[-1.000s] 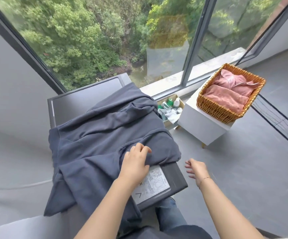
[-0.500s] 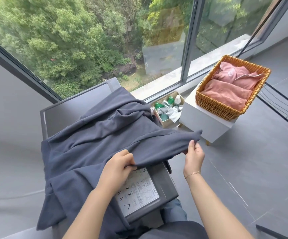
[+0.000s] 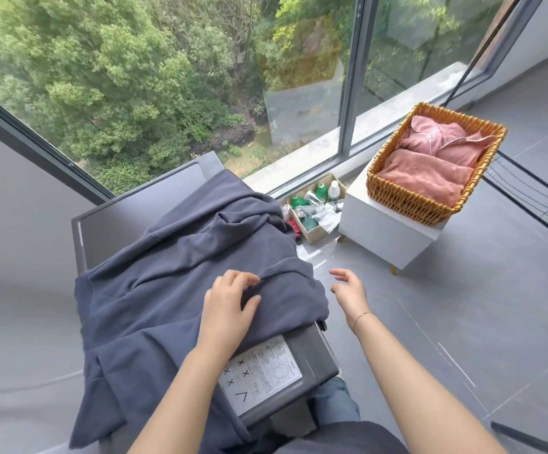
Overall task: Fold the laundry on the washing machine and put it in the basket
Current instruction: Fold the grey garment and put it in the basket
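A dark blue-grey garment [image 3: 167, 283] lies rumpled over the top of the grey washing machine [image 3: 312, 365], hanging down its left side. My left hand [image 3: 230, 306] rests flat on the cloth near its front right part, fingers spread. Just off the machine's right edge, my right hand [image 3: 348, 290] hovers in the air, fingers relaxed, holding nothing. A wicker basket [image 3: 407, 199] stands at the right on a white stool [image 3: 384, 234]. Folded pink clothes [image 3: 430, 165] lie inside it.
A cardboard box of bottles [image 3: 315, 208] sits on the floor between the machine and the stool. A large window [image 3: 200, 77] runs along the back. Grey tiled floor [image 3: 462, 322] stretches to the right. A white label [image 3: 259, 375] shows on the machine's lid.
My right hand has let go of the garment's corner, which now lies on the machine. My left hand has released its pinch and moved flat onto the cloth.
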A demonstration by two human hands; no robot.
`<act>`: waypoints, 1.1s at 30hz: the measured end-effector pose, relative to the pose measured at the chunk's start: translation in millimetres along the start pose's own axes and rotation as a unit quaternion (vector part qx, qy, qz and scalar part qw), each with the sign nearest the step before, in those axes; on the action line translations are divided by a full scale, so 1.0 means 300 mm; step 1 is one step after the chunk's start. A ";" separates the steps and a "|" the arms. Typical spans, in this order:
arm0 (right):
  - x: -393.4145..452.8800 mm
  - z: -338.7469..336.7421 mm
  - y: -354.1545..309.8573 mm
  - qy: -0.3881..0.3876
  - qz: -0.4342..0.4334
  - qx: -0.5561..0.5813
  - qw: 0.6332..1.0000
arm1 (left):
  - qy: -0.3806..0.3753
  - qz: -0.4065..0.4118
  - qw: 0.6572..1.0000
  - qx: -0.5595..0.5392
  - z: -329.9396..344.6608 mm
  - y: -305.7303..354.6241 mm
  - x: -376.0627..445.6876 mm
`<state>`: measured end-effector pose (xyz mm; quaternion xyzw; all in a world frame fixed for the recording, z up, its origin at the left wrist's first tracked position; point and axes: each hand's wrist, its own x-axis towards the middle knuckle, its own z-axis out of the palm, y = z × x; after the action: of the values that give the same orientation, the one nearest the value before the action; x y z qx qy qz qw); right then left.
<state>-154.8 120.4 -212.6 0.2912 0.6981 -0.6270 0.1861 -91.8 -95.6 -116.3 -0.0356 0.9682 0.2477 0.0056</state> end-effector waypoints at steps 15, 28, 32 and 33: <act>0.106 0.089 0.002 -0.131 -0.318 -0.265 0.901 | -0.034 -0.069 0.986 -0.145 0.002 0.031 0.048; 0.015 -0.124 -0.091 -0.050 -0.380 -0.142 0.913 | -0.040 -0.089 0.989 -0.112 -0.015 0.046 0.054; -0.011 -0.173 -0.164 -0.042 -0.436 -0.219 0.872 | -0.042 -0.088 0.991 -0.091 -0.025 0.040 0.041; -0.008 -0.180 -0.178 -0.023 -0.454 -0.255 0.853 | -0.043 -0.086 0.993 -0.075 -0.026 0.032 0.037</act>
<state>-181.6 170.8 -162.4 -0.1301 0.8837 -0.4482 -0.0359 -103.5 -91.8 -105.1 -0.1079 0.9390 0.3198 0.0658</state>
